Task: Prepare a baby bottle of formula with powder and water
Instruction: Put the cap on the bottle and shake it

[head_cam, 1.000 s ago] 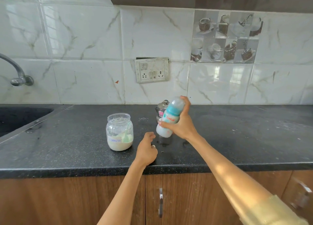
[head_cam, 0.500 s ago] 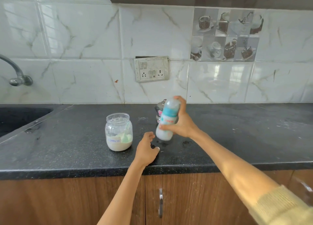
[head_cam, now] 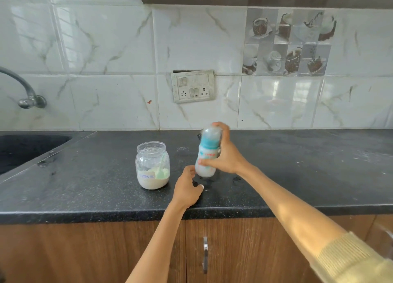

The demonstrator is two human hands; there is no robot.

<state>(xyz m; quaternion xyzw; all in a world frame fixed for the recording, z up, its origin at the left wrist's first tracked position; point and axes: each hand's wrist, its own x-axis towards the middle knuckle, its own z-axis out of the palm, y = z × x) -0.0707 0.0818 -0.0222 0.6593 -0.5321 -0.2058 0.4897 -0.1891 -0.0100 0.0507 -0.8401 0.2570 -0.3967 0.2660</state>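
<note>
Your right hand is clamped on the baby bottle, lifted above the desk; your left hand rests loosely curled near the front edge, beside the formula jar

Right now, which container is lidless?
The formula jar on the counter, mouth open, scoop inside; the baby bottle in the right hand is capped.

Bare forearms, bare hands; pale yellow ribbed knit sleeve pushed up on right arm; left arm without visible sleeve.
</note>
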